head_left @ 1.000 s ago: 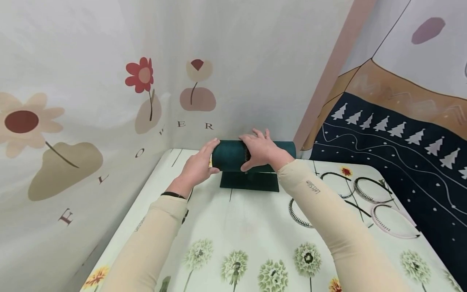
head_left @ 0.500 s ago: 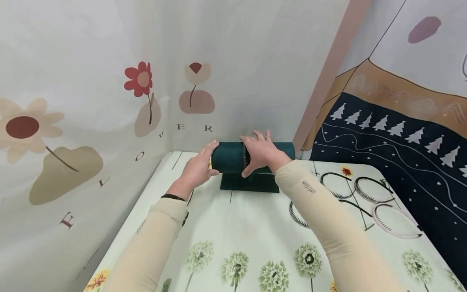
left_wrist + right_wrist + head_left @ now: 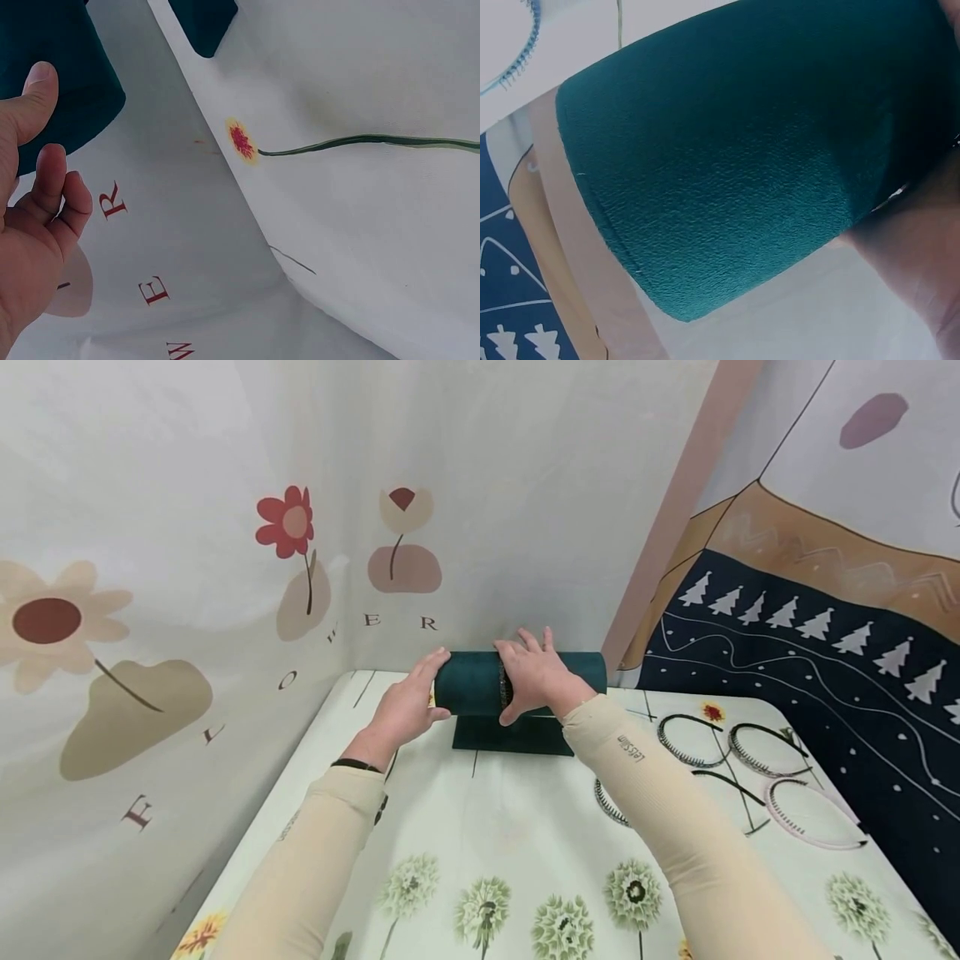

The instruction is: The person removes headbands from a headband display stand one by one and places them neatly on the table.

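Observation:
A dark teal velvet headband display stand, its roll (image 3: 467, 683) lying level on a flat base (image 3: 513, 737), stands at the back of the table. My left hand (image 3: 405, 703) grips the roll's left end; its thumb (image 3: 39, 105) lies against the velvet in the left wrist view. Around the roll's middle sits a dark, glittery headband (image 3: 505, 685). My right hand (image 3: 534, 678) holds it, thumb in front and fingers spread over the top. The palm hides the headband's right side. In the right wrist view the roll's right end (image 3: 705, 180) is bare.
Several toothed headbands lie on the right of the table, among them a black one (image 3: 738, 760) and a pink one (image 3: 772, 806). My right forearm covers part of that group. A printed curtain (image 3: 480, 527) hangs close behind the stand.
The right hand has shifted very slightly, with a bit more of the headband showing beside its thumb. The left hand keeps its place on the roll. The head view tilted a little.

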Demonstrator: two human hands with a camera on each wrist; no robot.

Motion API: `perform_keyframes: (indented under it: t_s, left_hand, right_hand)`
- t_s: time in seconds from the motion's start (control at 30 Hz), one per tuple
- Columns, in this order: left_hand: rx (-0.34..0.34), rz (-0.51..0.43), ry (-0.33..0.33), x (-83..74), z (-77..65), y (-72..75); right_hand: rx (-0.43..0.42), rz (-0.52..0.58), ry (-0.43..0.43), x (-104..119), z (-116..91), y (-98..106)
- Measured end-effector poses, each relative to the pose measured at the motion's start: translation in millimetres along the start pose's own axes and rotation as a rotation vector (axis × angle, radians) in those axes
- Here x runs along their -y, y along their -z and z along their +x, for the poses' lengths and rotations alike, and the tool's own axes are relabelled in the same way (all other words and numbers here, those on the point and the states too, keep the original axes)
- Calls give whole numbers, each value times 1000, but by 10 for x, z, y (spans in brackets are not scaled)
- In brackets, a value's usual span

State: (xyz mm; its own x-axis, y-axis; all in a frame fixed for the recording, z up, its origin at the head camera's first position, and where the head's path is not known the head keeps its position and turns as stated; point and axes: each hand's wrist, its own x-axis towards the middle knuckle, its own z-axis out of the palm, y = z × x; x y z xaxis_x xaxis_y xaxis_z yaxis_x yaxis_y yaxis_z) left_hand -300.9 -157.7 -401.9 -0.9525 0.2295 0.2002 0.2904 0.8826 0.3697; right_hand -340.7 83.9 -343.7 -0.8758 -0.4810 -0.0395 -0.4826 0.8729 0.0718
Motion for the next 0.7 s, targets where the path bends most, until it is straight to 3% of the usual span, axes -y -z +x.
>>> perform_keyframes:
  t_s: [0.33,0.7]
  left_hand:
    - [-2,-4,-1,-13,-4,-6]
    - [-12,-9,-5,5,1,-16]
  right_hand:
    - [8,49,9,-76,-66,101]
    - [46,116,-39,-244,-132,170]
